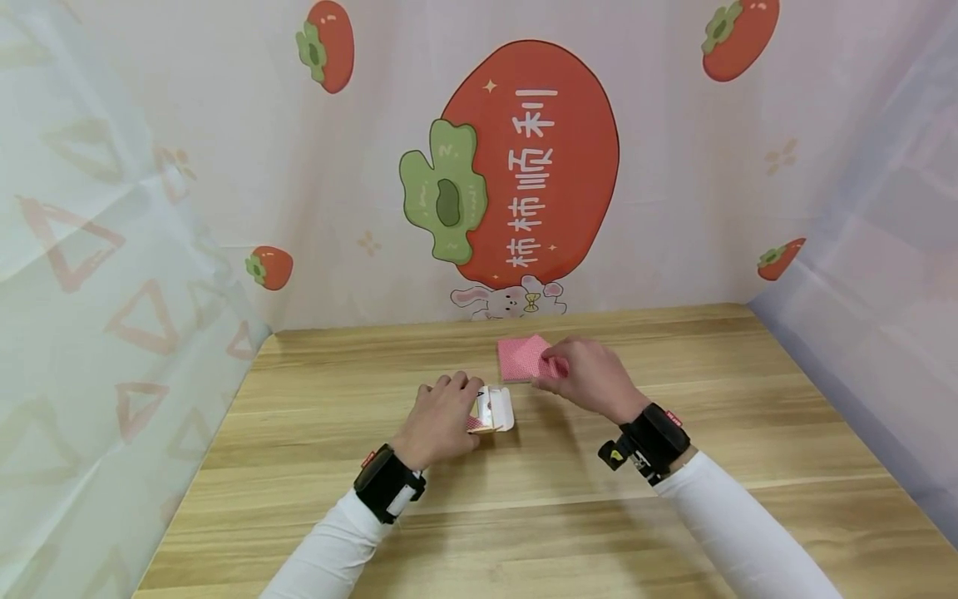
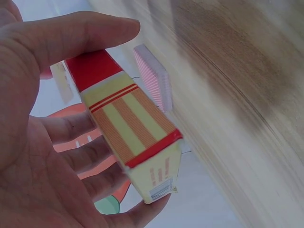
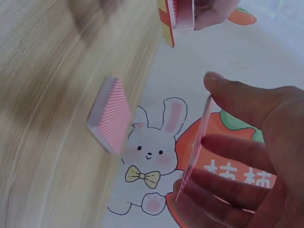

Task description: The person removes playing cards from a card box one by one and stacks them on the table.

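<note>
My left hand grips a playing card box with red, yellow and tan stripes and a barcode on its end. The box's white flap hangs open to the right, and red-backed cards show inside. Behind it, a deck of red-patterned cards lies on the table. My right hand pinches a thin playing card or small packet between thumb and fingers, overlapping the deck in the head view. The right wrist view shows it apart from the deck.
The wooden table ends at a back curtain printed with persimmons and a rabbit. Further curtains close off the left and right sides. Both wrists wear black camera straps.
</note>
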A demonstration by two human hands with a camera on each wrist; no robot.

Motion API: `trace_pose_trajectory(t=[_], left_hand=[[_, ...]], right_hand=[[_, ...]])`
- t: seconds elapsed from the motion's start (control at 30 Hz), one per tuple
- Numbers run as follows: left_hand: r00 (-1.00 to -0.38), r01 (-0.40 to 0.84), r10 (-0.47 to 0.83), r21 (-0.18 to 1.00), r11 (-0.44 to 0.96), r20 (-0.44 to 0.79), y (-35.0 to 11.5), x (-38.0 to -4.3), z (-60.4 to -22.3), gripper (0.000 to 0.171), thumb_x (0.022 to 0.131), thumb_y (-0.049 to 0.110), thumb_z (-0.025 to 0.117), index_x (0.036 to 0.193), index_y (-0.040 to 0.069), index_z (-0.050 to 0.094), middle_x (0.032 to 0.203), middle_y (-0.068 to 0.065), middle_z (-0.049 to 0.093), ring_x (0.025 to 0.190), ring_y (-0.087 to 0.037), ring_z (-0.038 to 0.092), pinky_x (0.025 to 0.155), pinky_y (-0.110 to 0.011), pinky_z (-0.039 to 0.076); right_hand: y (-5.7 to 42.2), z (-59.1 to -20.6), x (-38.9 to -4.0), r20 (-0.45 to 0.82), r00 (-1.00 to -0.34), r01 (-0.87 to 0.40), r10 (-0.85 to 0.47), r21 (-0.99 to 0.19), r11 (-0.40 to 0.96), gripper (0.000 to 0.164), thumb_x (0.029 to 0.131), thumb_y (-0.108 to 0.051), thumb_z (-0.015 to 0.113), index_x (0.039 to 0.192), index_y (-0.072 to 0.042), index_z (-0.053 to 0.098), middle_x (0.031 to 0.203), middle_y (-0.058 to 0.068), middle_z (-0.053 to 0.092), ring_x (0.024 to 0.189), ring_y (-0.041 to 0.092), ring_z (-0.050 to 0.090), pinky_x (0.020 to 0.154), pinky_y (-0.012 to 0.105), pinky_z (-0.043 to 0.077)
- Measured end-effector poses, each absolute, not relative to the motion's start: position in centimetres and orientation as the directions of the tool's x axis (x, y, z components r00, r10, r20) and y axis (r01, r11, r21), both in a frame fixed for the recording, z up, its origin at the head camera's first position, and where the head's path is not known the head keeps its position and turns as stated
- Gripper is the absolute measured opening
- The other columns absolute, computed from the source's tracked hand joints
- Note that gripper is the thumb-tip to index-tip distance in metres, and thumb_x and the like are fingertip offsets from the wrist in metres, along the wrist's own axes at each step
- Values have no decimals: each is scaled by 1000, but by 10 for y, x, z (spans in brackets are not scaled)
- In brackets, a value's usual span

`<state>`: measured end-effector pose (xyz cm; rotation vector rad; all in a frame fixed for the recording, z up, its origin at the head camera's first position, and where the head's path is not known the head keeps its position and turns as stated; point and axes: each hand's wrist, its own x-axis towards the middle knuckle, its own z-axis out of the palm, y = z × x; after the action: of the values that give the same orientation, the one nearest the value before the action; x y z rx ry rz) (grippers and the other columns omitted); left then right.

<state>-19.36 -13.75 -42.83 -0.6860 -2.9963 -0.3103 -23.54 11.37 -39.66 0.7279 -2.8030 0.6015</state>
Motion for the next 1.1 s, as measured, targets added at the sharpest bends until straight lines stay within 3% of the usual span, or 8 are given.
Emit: trace_pose_trajectory(t=[0.3,0.7,0.9,1.1], left_hand=[[-905,425,416,181,887,85,-142,-194,-429,67,71,24,87,130,8,60,115,-10,60,105,-31,57,86,-58,47],[-916,401,394,187,897,73,-149,-196,-431,68,71,24,86,132,7,59,117,-11,60,105,-32,57,84,-57,48],[-923,385,380,203,900,62,-155,-200,-432,70,71,24,86,133,7,58,118,-12,60,106,-33,57,85,-58,47],[-924,380,379,204,902,49,-158,-202,-436,70,72,23,85,134,7,58,119,-12,60,107,-33,57,85,-58,47]], right_hand=[[100,-405,-248,322,-894,-420,-312,-357,834,31,83,-37,84,96,-9,80,58,-4,47,54,14,42,48,29,27],[78,-423,-262,309,-939,-271,-151,-393,879,37,82,-43,84,94,-7,82,72,3,68,62,18,56,51,29,40],[67,-436,-271,249,-964,-190,-90,-412,891,38,83,-44,82,90,-6,81,64,0,60,60,19,53,50,29,36],[57,-447,-282,229,-972,-144,-48,-423,895,36,85,-40,80,67,-10,73,54,-2,43,57,19,43,51,30,26]])
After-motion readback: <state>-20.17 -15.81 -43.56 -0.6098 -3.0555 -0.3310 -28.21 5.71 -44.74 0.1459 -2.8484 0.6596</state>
